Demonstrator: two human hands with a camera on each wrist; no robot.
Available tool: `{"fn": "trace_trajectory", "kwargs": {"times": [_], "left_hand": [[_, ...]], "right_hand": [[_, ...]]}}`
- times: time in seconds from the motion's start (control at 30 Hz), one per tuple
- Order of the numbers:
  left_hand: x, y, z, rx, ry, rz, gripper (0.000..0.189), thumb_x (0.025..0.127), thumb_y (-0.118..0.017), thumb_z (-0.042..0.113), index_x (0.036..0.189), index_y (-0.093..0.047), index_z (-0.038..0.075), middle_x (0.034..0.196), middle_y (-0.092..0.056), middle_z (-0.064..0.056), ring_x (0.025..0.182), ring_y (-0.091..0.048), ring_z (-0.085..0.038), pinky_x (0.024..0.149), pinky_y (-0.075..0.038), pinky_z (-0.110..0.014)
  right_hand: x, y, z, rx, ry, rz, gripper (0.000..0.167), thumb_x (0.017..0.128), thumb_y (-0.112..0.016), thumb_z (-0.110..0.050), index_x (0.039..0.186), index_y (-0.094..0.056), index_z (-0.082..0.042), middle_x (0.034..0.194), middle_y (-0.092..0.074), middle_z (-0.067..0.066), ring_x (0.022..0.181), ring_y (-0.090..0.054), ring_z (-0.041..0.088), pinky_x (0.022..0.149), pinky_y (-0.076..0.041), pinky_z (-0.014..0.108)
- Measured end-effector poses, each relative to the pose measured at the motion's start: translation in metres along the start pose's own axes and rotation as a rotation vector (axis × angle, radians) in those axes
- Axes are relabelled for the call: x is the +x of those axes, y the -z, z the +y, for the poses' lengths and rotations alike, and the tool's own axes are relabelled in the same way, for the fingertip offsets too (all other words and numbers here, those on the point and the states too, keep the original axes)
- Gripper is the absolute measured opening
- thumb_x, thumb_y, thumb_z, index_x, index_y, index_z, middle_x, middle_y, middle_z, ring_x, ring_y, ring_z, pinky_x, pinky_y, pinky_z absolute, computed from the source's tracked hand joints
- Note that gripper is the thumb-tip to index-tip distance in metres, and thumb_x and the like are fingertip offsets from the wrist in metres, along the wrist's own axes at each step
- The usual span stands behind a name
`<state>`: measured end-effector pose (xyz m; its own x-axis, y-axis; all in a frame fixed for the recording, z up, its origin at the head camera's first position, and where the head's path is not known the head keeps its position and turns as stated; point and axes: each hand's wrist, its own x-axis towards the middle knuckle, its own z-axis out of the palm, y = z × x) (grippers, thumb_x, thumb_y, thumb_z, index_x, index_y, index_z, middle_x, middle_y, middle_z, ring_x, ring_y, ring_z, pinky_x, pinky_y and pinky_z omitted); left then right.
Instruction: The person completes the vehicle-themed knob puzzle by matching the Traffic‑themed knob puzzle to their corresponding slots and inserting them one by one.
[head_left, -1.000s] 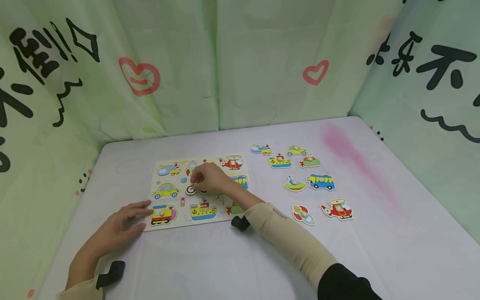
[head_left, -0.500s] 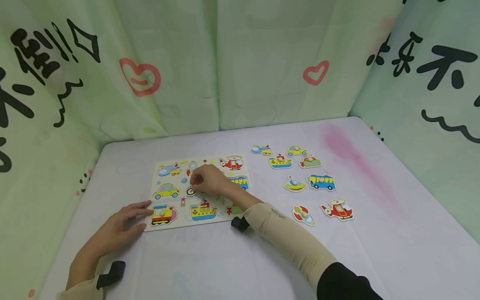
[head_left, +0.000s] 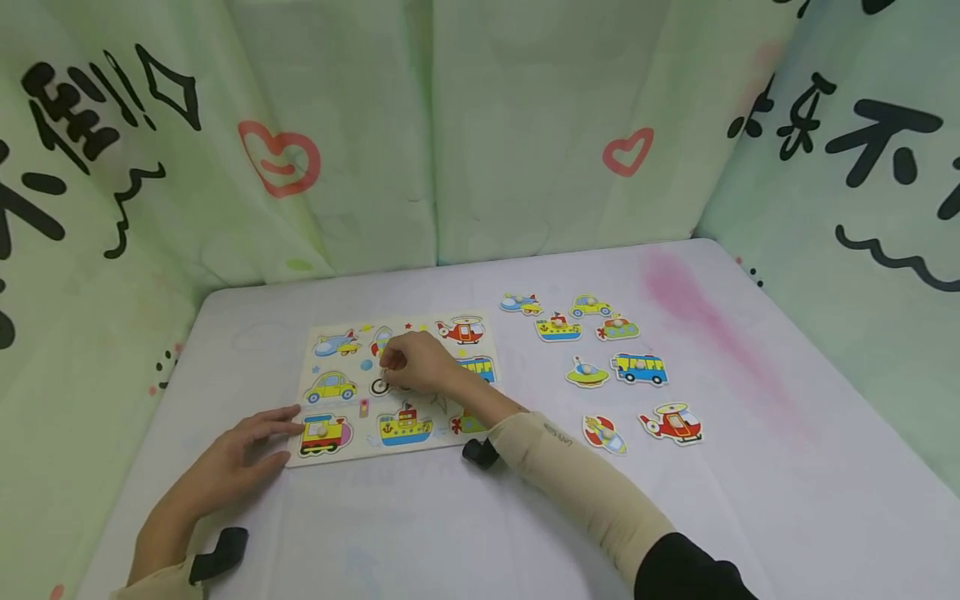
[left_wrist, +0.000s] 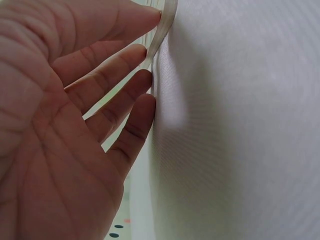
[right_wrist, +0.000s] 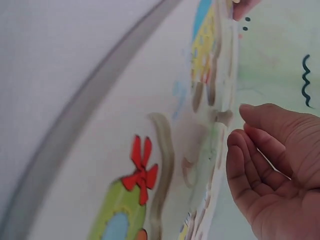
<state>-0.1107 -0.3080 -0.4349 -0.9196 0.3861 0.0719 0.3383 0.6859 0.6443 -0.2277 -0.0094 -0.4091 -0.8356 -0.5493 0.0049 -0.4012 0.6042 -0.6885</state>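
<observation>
A white vehicle puzzle board (head_left: 352,449) lies on the table's left half. My left hand (head_left: 238,454) rests at its left edge with fingers extended; in the left wrist view its thumb (left_wrist: 137,22) touches the edge. My right hand (head_left: 420,362) hovers over the board's middle, covering most of a motorcycle piece (head_left: 379,387), whose wheel shows. In the right wrist view a small knob (right_wrist: 225,118) stands just beyond the loosely bent fingertips, with a gap between thumb and fingers. The train piece (head_left: 325,433) sits in the board's lower left slot.
Loose pieces lie right of the board: plane (head_left: 521,303), car (head_left: 591,306), boat (head_left: 558,327), submarine (head_left: 618,327), flying saucer (head_left: 588,373), bus (head_left: 640,369), rocket (head_left: 604,434) and helicopter (head_left: 672,424). A green curtain (head_left: 517,167) hangs behind the table.
The motorcycle's wheel showed a thicker pale edge a second ago and now looks flatter against the board. Both hands stay nearly in place; the head view has shifted slightly.
</observation>
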Motion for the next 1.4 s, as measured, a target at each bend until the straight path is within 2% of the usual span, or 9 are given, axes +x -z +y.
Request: {"fn": "trace_trajectory", "kwargs": {"times": [0.13,0.3,0.57,0.73,0.93,0.97,1.03,1.17,1.4], "left_hand": [[0.0,0.002,0.002,0.0,0.044,-0.024,0.039,0.09,-0.075,0.004,0.127,-0.07,0.016,0.151,-0.053,-0.013,0.14,-0.042,-0.042,0.098,-0.016,0.004],[-0.001,0.003,0.004,0.003,0.043,-0.022,0.039,0.09,-0.075,0.003,0.127,-0.07,0.015,0.151,-0.053,-0.013,0.14,-0.042,-0.043,0.097,-0.016,0.004],[-0.003,0.005,0.004,0.001,0.044,-0.017,0.039,0.09,-0.075,0.006,0.128,-0.069,0.016,0.151,-0.053,-0.013,0.14,-0.042,-0.042,0.098,-0.017,0.003],[-0.004,0.005,0.003,0.013,0.034,-0.005,0.04,0.09,-0.076,0.006,0.128,-0.069,0.017,0.151,-0.053,-0.013,0.139,-0.043,-0.041,0.098,-0.017,0.003],[-0.002,0.0,0.0,0.004,-0.015,0.02,0.039,0.089,-0.075,0.004,0.126,-0.07,0.017,0.147,-0.056,-0.013,0.138,-0.046,-0.016,0.1,-0.018,0.004],[-0.002,0.0,0.0,0.0,-0.02,0.02,0.039,0.089,-0.075,0.004,0.126,-0.07,0.016,0.147,-0.056,-0.013,0.138,-0.046,-0.016,0.1,-0.018,0.003],[-0.001,-0.001,0.0,0.005,-0.016,0.019,0.038,0.089,-0.076,0.005,0.125,-0.07,0.017,0.147,-0.056,-0.013,0.138,-0.047,-0.02,0.1,-0.018,0.003],[0.0,-0.001,0.001,0.0,-0.015,0.012,0.038,0.09,-0.076,0.005,0.126,-0.07,0.016,0.147,-0.056,-0.014,0.136,-0.047,-0.041,0.099,-0.017,0.003],[-0.001,0.0,0.001,0.001,0.014,-0.002,0.038,0.09,-0.075,0.004,0.126,-0.07,0.016,0.148,-0.056,-0.014,0.136,-0.045,-0.043,0.099,-0.017,0.003]], "right_hand": [[-0.005,0.007,0.003,0.08,0.008,0.058,0.012,0.092,-0.077,-0.012,0.101,-0.074,-0.004,0.093,-0.072,0.003,0.083,-0.064,0.011,0.076,-0.051,0.018],[-0.015,0.023,0.006,0.198,0.008,0.139,0.013,0.092,-0.077,-0.014,0.102,-0.075,-0.006,0.095,-0.074,0.004,0.085,-0.067,0.013,0.079,-0.054,0.02],[-0.035,0.053,0.014,0.177,-0.025,0.211,0.018,0.094,-0.076,-0.019,0.107,-0.074,-0.007,0.097,-0.073,0.003,0.087,-0.067,0.015,0.081,-0.056,0.025],[-0.046,0.069,0.02,0.211,-0.036,0.247,0.018,0.095,-0.075,-0.02,0.107,-0.074,-0.007,0.099,-0.074,0.003,0.087,-0.068,0.016,0.081,-0.057,0.028],[-0.058,0.081,0.024,0.241,-0.039,0.289,0.017,0.093,-0.077,-0.02,0.105,-0.074,-0.007,0.096,-0.075,0.004,0.085,-0.07,0.017,0.079,-0.058,0.03],[-0.06,0.082,0.024,0.241,-0.04,0.292,0.017,0.093,-0.077,-0.019,0.105,-0.074,-0.007,0.096,-0.075,0.004,0.085,-0.07,0.017,0.079,-0.058,0.03],[-0.064,0.084,0.024,0.237,-0.041,0.298,0.017,0.093,-0.077,-0.019,0.105,-0.074,-0.007,0.097,-0.075,0.005,0.086,-0.07,0.018,0.08,-0.059,0.03],[-0.071,0.088,0.027,0.221,-0.045,0.321,0.018,0.093,-0.077,-0.017,0.106,-0.074,-0.004,0.097,-0.074,0.006,0.087,-0.07,0.02,0.082,-0.059,0.032],[-0.079,0.095,0.037,0.156,-0.078,0.334,0.024,0.093,-0.077,-0.017,0.11,-0.073,-0.001,0.101,-0.074,0.008,0.091,-0.069,0.022,0.085,-0.058,0.035]]}}
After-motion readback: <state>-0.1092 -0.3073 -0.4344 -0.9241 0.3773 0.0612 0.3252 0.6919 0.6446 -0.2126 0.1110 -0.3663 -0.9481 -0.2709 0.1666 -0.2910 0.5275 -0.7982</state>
